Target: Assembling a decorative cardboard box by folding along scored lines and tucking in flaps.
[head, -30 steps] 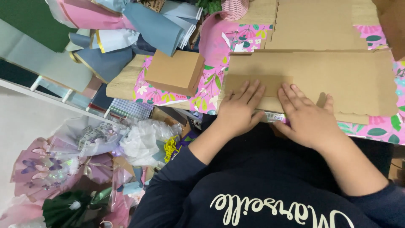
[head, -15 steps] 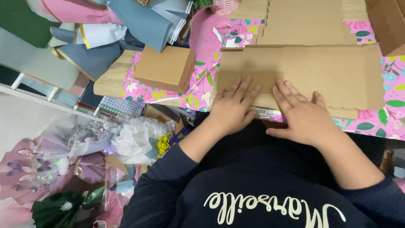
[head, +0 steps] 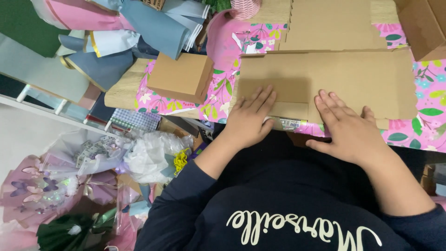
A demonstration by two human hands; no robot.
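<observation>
Fingers (head: 260, 100) of left hand (head: 248, 121) and right hand (head: 348, 128) lying spread flat, holding nothing, pressing cardboard sheet (head: 334, 79); small box (head: 181, 76) sitting left of them.

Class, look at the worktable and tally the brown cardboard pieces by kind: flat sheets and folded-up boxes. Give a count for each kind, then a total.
Flat cardboard sheets: 2 (near sheet under the left hand and right hand; far sheet)
Folded boxes: 2 (small box; corner box)
Total: 4
</observation>
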